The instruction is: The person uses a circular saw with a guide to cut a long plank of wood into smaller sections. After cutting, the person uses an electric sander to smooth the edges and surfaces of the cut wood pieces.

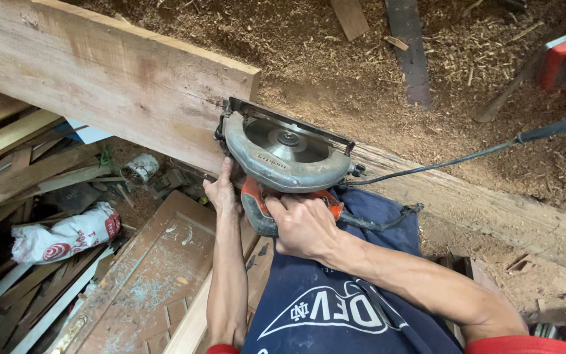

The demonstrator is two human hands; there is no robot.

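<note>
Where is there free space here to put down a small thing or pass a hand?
Free patches: the wide plank left of the circular saw, and the sawdust floor beyond it. Crowded: the scrap boards and white sack lower left, and around the saw, where the left hand and right hand work.

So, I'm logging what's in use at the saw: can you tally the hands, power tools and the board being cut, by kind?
Hands: 2, left hand and right hand
Circular saws: 1, circular saw
Wide boards: 1, plank
Total: 4
</note>
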